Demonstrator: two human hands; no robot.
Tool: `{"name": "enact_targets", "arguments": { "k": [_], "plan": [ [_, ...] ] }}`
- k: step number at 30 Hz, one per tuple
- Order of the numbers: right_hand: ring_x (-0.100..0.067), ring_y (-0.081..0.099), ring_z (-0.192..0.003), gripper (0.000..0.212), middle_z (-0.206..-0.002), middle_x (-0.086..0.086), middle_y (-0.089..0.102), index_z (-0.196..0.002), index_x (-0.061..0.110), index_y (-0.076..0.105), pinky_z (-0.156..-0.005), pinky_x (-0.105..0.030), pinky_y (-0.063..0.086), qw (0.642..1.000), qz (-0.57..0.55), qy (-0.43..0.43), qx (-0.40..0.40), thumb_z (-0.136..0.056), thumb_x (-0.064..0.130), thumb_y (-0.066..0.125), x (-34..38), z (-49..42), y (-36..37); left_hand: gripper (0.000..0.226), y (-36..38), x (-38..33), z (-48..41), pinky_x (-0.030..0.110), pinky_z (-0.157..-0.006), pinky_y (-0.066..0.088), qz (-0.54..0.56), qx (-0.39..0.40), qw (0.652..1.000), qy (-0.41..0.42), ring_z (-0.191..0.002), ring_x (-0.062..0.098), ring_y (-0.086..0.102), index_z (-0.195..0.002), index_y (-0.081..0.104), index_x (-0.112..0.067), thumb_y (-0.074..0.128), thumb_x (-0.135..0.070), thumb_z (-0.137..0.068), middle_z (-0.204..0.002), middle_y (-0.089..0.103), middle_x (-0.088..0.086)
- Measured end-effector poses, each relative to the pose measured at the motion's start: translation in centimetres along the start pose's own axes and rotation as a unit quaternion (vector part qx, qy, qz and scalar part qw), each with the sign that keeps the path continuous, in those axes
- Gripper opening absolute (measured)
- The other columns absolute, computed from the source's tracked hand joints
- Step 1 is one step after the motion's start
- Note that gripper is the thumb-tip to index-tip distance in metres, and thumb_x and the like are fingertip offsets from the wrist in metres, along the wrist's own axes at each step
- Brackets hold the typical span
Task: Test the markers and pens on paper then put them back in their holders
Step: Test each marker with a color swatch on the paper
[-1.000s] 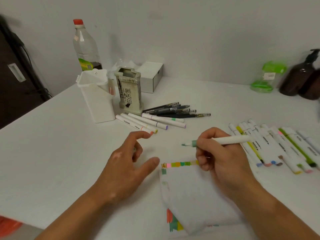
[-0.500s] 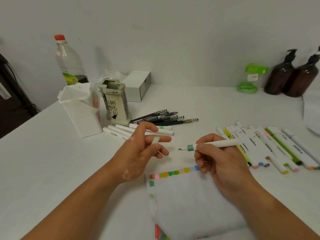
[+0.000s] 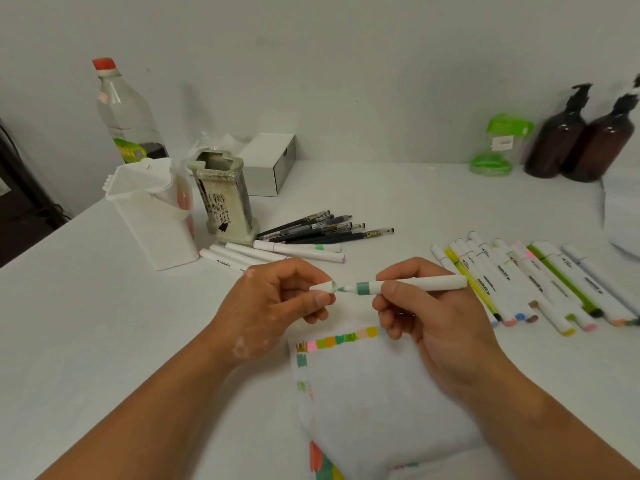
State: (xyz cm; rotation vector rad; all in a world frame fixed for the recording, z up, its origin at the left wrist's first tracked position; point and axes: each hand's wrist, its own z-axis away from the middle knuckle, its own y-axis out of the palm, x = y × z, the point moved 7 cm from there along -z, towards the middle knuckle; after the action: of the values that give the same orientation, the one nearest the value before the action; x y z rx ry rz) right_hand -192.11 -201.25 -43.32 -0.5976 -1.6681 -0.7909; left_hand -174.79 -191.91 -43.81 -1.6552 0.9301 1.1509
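Note:
My right hand (image 3: 433, 320) grips a white marker (image 3: 422, 284) with a green band, its tip pointing left. My left hand (image 3: 277, 306) pinches the marker's white cap (image 3: 322, 287), whose mouth sits right at the tip. Below both hands lies the paper (image 3: 374, 393) with a row of colour swatches along its top and left edges. A white plastic holder (image 3: 152, 216) and a grey stone holder (image 3: 225, 199) stand at the back left. Several white markers (image 3: 277, 252) and dark pens (image 3: 322, 228) lie beside them. More markers (image 3: 540, 278) lie in a row at the right.
A clear bottle with a red cap (image 3: 124, 112) and a white box (image 3: 270, 164) stand behind the holders. A green container (image 3: 498, 147) and two brown pump bottles (image 3: 581, 140) line the back right wall. The table's left edge (image 3: 45, 233) drops off near a dark object.
My left hand picked the cap up from the table and brought it to the marker's tip. My right hand lifted the marker a little and kept hold of it.

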Motion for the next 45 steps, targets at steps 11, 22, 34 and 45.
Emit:
{"name": "enact_targets", "arguments": {
  "k": [11, 22, 34, 45],
  "plan": [
    [-0.022, 0.071, -0.066, 0.007, -0.082, -0.015, 0.076, -0.090, 0.020, 0.078, -0.060, -0.025, 0.057, 0.998, 0.047, 0.000, 0.035, -0.084, 0.024, 0.076, 0.0, 0.5, 0.9, 0.019, 0.5, -0.9, 0.3, 0.028, -0.067, 0.059, 0.034, 0.006, 0.999, 0.009, -0.069, 0.026, 0.074, -0.093, 0.076, -0.019, 0.078, -0.023, -0.074, -0.077, 0.076, 0.010],
    [-0.014, 0.061, -0.055, 0.008, -0.071, -0.006, 0.072, -0.086, 0.024, 0.081, -0.053, -0.025, 0.051, 0.992, 0.121, -0.007, 0.020, -0.082, 0.026, 0.074, 1.6, 0.0, -0.5, 0.019, 0.2, -0.3, -0.5, 0.021, -0.067, 0.055, 0.007, 0.010, 1.000, 0.002, -0.067, 0.016, 0.069, -0.096, 0.079, -0.025, 0.078, -0.027, -0.077, -0.076, 0.074, 0.005],
    [-0.004, 0.054, -0.069, 0.010, -0.074, 0.012, 0.059, -0.080, 0.037, 0.060, -0.059, -0.022, 0.041, 0.800, 0.599, -0.021, -0.028, -0.083, 0.041, 0.069, 1.7, 0.3, -2.0, 0.030, -1.0, 1.3, -0.3, 0.020, -0.071, 0.056, -0.043, -0.018, 0.998, -0.039, -0.071, 0.010, 0.067, -0.097, 0.075, -0.036, 0.082, -0.036, -0.068, -0.083, 0.075, -0.002],
    [-0.008, 0.057, -0.077, 0.019, -0.086, 0.015, 0.068, -0.080, 0.031, 0.051, -0.059, -0.028, 0.048, 0.704, 0.695, 0.079, -0.119, -0.079, 0.043, 0.066, 0.4, -1.6, -8.5, 0.043, 5.6, -0.6, 1.5, 0.030, -0.107, 0.035, -0.415, 0.211, 0.874, 0.140, -0.129, 0.003, 0.037, -0.128, 0.063, -0.036, 0.062, -0.054, -0.090, -0.146, 0.046, -0.025]
  ]
}}
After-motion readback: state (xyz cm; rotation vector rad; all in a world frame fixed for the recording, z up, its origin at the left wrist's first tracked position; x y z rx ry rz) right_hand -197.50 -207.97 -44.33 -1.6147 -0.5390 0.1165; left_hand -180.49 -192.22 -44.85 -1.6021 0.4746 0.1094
